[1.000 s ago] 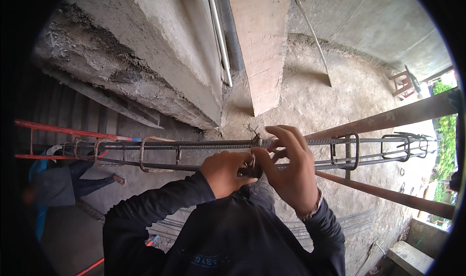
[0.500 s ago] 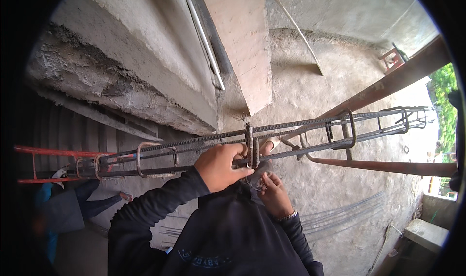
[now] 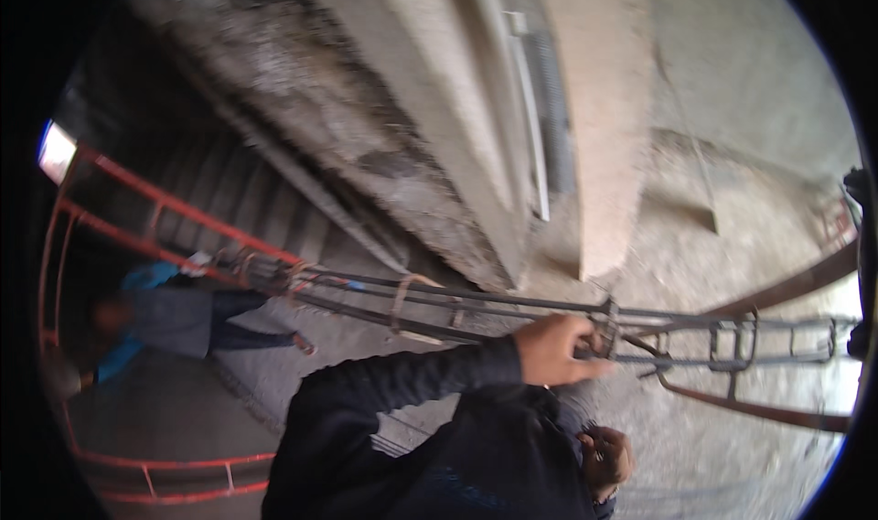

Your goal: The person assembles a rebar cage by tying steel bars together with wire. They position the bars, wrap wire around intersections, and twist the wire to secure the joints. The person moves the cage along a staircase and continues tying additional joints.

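Head cam: my L hand (image 3: 554,351), ctr-right, half-curled, gripping rebar cage (image 3: 681,317) by stirrup (image 3: 612,323); my R hand (image 3: 612,461), lower right, fingers curled w/ thin wires (image 3: 594,432), blurry.

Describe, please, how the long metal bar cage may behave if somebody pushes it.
The metal bar cage is probably stiff, because rectangular rings brace it along its length. It could be heavy, being long and metal, yet lighter than a solid beam, since it is open inside.
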The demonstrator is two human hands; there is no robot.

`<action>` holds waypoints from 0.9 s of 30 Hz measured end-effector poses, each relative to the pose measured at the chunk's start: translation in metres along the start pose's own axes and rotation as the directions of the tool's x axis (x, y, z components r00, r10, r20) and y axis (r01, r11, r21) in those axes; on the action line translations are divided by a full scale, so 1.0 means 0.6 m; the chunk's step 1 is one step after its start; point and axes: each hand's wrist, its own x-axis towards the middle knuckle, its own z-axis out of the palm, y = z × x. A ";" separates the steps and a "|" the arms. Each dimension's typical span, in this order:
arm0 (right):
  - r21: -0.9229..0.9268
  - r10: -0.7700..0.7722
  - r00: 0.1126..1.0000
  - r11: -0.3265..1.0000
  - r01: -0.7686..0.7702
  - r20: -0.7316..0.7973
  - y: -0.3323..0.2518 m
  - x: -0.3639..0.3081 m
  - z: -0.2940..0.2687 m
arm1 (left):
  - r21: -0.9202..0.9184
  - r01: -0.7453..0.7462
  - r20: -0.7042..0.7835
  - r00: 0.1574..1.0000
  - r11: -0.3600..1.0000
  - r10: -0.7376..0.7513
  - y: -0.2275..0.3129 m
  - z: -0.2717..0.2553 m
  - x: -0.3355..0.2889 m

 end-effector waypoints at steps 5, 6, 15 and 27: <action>0.234 0.059 0.940 0.961 -0.144 0.337 -0.012 0.034 -0.011 | 0.145 0.028 -0.090 0.996 0.989 -0.015 -0.002 0.009 -0.014; 0.212 0.047 0.918 0.967 -0.140 0.394 -0.013 0.043 -0.015 | 0.176 0.045 -0.111 0.993 0.983 -0.026 -0.001 0.012 -0.019; 0.242 -0.096 0.940 0.970 0.014 0.328 -0.008 0.068 0.004 | 0.211 0.061 -0.188 0.982 0.976 -0.021 -0.003 0.021 -0.021; 0.071 -0.218 0.903 0.976 0.206 0.369 0.007 0.081 0.005 | 0.180 0.109 -0.158 0.984 0.978 -0.080 0.005 0.017 -0.018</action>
